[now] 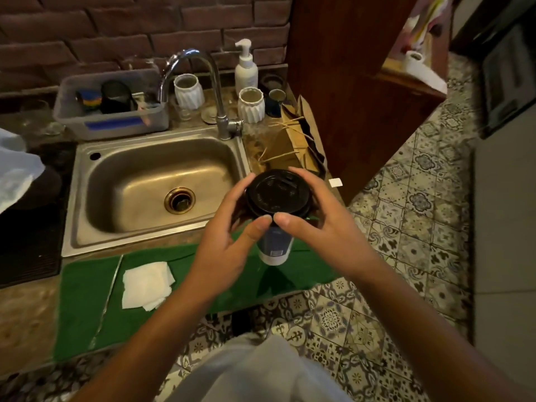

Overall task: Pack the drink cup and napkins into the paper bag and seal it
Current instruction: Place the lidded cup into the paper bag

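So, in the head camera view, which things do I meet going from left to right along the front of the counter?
Napkins → left hand → drink cup → right hand.

A drink cup [275,245] stands on a mat [87,300] before the sink [150,181], napkins [146,285] to its left. A paper bag [293,146] lies right of the sink, behind the cup.

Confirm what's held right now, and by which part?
The drink cup, gripped by both hands at the rim of its black lid: left hand and right hand on opposite sides, thumbs meeting at the near edge.
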### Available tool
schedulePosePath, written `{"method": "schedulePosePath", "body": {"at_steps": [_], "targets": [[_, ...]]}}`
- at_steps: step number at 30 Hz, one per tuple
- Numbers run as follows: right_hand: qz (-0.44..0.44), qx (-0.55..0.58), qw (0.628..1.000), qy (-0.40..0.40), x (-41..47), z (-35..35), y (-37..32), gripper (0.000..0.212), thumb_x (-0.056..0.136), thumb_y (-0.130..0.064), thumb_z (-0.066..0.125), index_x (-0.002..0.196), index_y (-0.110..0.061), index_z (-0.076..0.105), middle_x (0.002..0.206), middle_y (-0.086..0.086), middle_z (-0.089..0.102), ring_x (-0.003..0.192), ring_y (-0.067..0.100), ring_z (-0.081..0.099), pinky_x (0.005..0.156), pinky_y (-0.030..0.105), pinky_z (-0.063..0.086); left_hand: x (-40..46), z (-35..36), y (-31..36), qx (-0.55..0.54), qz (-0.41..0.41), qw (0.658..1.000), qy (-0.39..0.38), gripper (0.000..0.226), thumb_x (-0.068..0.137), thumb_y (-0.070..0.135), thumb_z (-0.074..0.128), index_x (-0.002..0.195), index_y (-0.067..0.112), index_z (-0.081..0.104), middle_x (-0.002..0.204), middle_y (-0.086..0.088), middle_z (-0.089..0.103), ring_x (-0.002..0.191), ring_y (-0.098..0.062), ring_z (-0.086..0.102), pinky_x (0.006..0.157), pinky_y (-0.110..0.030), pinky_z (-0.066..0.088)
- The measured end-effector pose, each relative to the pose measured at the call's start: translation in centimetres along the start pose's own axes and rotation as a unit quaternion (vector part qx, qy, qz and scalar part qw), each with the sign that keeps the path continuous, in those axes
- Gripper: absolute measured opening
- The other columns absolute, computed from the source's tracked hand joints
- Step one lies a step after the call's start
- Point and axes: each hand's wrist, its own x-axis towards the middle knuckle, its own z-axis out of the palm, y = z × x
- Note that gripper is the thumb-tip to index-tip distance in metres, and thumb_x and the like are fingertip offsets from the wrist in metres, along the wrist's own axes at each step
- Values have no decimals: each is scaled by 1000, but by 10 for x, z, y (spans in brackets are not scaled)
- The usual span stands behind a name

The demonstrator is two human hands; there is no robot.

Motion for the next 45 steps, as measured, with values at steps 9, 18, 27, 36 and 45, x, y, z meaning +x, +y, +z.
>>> {"method": "schedulePosePath", "body": {"at_steps": [9,18,27,36,45], "targets": [[-30,1,999,41,39,-44,-16,67,82,-47,71,142,-29,48,130,-14,65,124,9,63,99,32,55,80,-24,1,-32,-19,998,-52,50,96,66,45,138,41,56,132,10,68,128,-15,62,104,-45,51],[-79,24,982,169,103,-134,-15,56,86,-53,65,132,-23,56,121,-7,66,114,14,67,90,29,53,135,2,-37,64,-118,991,5,46,101,30,59,144,38,47,127,12,67,112,6,63,88,-19,53],[-118,62,965,226,171,-192,-1,45,90,-54,57,128,-30,53,131,2,63,120,12,64,92,26,52,203,68,-40,281,-185,936,103,31,93,46,64,108,20,69,105,4,70,97,-15,64,84,-36,53],[-181,160,946,218,184,-192,6,45,96,-43,52,134,-19,45,134,6,57,123,8,59,99,23,47,229,102,-56,198,-291,927,131,24,80,36,79,72,16,70,76,-6,74,79,-26,71,73,-43,60],[-121,316,923,184,170,-175,-4,27,102,-45,47,123,-30,56,128,-4,65,125,12,61,111,42,47,223,128,-46,133,-229,949,171,22,81,24,72,101,18,65,101,-4,72,95,-22,69,85,-47,59]]}}
